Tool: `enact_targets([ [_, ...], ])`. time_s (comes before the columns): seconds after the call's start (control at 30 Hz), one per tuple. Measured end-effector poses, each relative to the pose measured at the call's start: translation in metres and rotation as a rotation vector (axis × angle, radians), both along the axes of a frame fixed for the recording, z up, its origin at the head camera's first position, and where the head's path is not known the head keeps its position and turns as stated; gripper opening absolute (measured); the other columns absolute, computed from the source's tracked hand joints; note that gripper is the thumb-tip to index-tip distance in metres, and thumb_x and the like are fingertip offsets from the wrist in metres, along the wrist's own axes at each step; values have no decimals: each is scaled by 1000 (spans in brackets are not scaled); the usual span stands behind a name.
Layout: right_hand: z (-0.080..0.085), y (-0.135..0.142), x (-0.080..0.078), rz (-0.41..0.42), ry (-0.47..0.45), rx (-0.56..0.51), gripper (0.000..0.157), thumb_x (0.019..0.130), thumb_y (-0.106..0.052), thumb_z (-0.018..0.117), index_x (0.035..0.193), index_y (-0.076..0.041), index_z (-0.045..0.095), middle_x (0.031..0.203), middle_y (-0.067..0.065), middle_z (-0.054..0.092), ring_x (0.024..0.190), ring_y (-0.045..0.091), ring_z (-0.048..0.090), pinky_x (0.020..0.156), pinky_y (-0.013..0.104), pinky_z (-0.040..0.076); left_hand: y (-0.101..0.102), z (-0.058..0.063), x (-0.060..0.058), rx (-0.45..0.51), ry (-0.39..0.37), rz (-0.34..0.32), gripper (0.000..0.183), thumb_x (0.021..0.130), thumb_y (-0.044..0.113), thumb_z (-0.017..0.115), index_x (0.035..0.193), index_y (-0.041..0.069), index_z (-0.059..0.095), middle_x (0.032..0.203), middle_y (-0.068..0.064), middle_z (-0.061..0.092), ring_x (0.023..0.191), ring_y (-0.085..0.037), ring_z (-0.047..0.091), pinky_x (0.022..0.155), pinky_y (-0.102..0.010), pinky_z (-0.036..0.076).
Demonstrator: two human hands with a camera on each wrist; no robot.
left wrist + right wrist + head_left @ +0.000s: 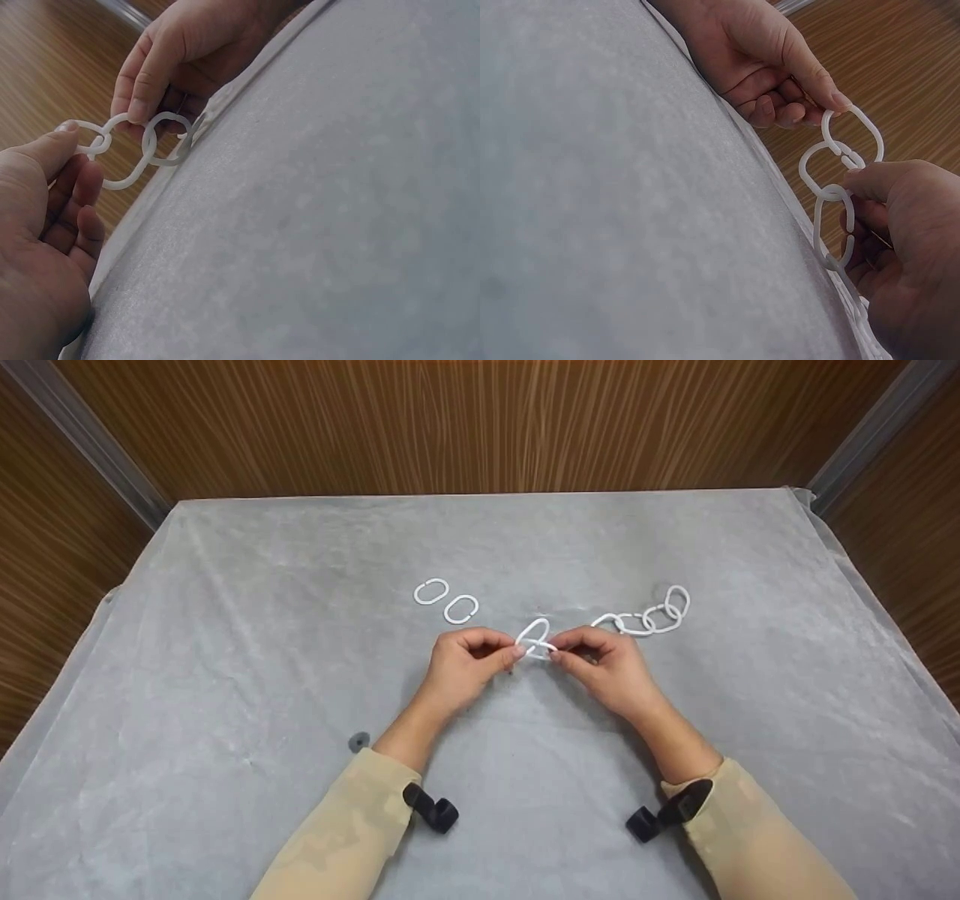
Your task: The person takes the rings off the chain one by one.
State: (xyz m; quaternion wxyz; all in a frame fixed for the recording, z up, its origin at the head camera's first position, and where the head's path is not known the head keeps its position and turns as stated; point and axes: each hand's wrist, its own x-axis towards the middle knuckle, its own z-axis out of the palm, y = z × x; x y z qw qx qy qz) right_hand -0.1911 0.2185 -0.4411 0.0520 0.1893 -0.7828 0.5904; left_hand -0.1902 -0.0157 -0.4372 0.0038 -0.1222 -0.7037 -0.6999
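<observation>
My left hand [461,667] pinches a white oval plastic link [882,142] between thumb and forefinger. Opposite it, my right hand [619,671] pinches another white link [802,169], the end one of a chain. These two links cross and loop through each other between the hands; each has a small gap in its side. From the right hand the chain of white links [664,628] runs on behind the fingers and lies on the cloth to the right. Two loose white links, one farther left [429,603] and one nearer [456,622], lie beyond the left hand.
Grey cloth [225,660] covers the table. A small dark round spot [360,742] shows on it beside the left forearm. Wood-grain panels [480,427] stand behind the table and at both sides. Black wrist mounts [435,810] sit on both sleeves.
</observation>
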Motion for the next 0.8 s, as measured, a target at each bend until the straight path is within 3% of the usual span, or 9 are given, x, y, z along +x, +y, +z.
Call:
enact_targets([
  [0.8,0,0,1,6,-4,21,10,91,4,80,100,-1,81,91,12,77,82,10,68,74,19,54,0,-1,0,4,-2,-9,12,88,7,88,91,-1,80,73,-2,71,67,-16,66,60,-23,49],
])
